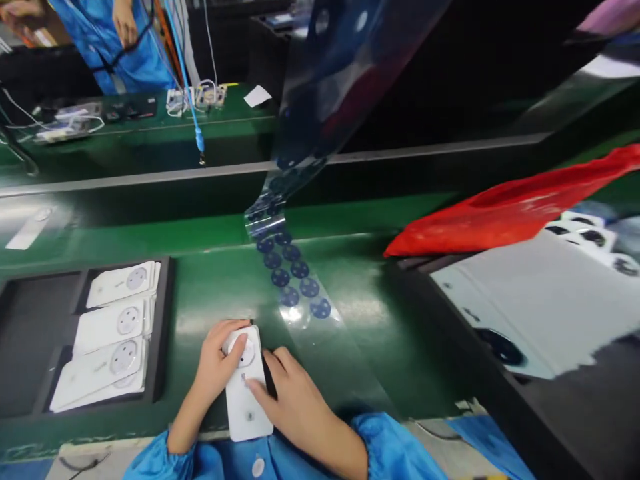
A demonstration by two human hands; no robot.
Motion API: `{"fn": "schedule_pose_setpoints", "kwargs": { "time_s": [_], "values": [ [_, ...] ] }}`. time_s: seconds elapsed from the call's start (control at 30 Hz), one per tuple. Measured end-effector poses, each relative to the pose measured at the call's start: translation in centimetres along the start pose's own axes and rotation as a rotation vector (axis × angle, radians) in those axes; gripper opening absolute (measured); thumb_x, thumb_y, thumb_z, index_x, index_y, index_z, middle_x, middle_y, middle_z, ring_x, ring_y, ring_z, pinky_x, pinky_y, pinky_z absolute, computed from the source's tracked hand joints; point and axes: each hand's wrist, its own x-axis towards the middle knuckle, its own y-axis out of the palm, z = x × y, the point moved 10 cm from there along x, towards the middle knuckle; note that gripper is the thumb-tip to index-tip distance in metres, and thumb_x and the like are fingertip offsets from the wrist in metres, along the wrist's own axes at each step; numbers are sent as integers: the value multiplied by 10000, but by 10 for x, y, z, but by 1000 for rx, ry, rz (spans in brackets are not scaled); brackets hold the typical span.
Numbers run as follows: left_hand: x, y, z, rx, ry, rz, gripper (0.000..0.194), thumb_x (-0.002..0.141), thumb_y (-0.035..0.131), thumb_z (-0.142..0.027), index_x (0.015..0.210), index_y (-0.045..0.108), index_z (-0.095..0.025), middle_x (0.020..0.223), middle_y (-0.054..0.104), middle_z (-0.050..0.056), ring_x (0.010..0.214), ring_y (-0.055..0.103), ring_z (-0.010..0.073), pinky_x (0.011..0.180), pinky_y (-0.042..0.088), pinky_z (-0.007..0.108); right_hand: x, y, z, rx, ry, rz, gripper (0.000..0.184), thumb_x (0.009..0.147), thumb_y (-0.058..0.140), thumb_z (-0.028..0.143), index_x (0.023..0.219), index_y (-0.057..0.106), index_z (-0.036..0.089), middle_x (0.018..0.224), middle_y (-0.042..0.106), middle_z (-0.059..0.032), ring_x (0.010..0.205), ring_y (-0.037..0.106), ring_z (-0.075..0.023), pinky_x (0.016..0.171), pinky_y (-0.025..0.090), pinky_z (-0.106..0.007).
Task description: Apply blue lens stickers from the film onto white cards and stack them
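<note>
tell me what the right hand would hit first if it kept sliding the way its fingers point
The right hand points up and left across the white socket unit. Straight on, it would likely first meet the left hand resting on that unit's round face, though depth is hard to judge.

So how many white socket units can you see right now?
4 clearly: one white socket unit on the green bench under the left hand and right hand, three in the black tray, at. More may be stacked beneath.
</note>
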Motion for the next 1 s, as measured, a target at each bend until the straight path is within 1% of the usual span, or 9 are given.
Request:
{"fn": "schedule_pose_setpoints", "kwargs": {
  "time_s": [0.1, 0.2, 0.27, 0.33, 0.43, 0.53, 0.77, 0.93, 1.0],
  "values": [
    [1, 3, 0, 34, -14, 19, 229, 963, 600, -412, 1012, 712, -219, 1082, 698, 71, 1054, 625, 260, 1005, 434, 417, 1, -51, 7, -38, -244, -54, 293, 1019, 575, 250, 1290, 603, 142, 1152, 608, -139, 1049, 610, -299, 933, 563, -441],
    [2, 5, 1, 47, -32, 51, 270, 995, 551, -430, 1004, 712, -213, 1111, 692, 78, 1075, 621, 260, 1017, 422, 417, 13, -111, -1, -231, -494, -297, 293, 1077, 448, 147, 1316, 611, 191, 1115, 671, -108, 999, 649, -290, 934, 545, -464],
    [2, 4, 0, 42, -27, 71, 340, 1034, 467, -438, 1018, 719, -209, 1135, 687, 80, 1107, 608, 261, 1024, 409, 417, 32, -134, -21, -265, -530, -401, 315, 1082, 465, 140, 1362, 591, 211, 1091, 692, -87, 933, 676, -269, 927, 552, -447],
    [2, 4, -2, 26, -8, 90, 410, 1064, 381, -435, 1036, 724, -212, 1153, 684, 75, 1134, 597, 259, 1030, 396, 415, 57, -134, -40, -229, -534, -359, 354, 1103, 441, 187, 1443, 524, 234, 1223, 658, -69, 1049, 658, -261, 980, 542, -431],
    [0, 4, -4, 2, 27, 102, 410, 1078, 357, -416, 1073, 725, -234, 1173, 682, 53, 1140, 596, 251, 1032, 378, 408, 87, -109, -56, -233, -520, -157, 456, 1115, 398, 275, 1560, 349, 186, 1486, 448, -86, 1339, 456, -267, 1128, 424, -465],
    [0, 3, -3, -7, 47, 70, 361, 1075, 400, -390, 1065, 734, -254, 1166, 686, 31, 1111, 609, 241, 1026, 360, 401, 97, -91, -62, -341, -503, -43, 522, 1101, 413, 286, 1582, 275, 141, 1532, 374, -102, 1427, 311, -262, 1191, 298, -500],
    [2, 0, 4, -37, 29, -1, 352, 1072, 430, -360, 1025, 764, -263, 1133, 695, 21, 1069, 620, 232, 972, 395, 381, 99, -91, -59, -523, -512, -33, 515, 1050, 597, 261, 1512, 412, 129, 1370, 558, -123, 1333, 432, -285, 1219, 163, -533],
    [2, -3, 4, -56, 10, 7, 372, 1067, 438, -403, 1021, 772, -244, 1148, 688, 43, 1068, 623, 241, 971, 419, 382, 103, -85, -54, -650, -481, -49, 360, 1013, 709, 257, 1351, 611, 181, 1086, 661, -76, 1051, 584, -256, 1223, 140, -545],
    [3, -3, 4, -61, -4, 13, 391, 1065, 434, -420, 1019, 773, -229, 1158, 684, 56, 1070, 624, 250, 974, 428, 390, 103, -84, -48, -676, -495, -92, 272, 1014, 713, 235, 1280, 657, 223, 1075, 657, -61, 1087, 577, -262, 1215, 107, -593]
  ]
}}
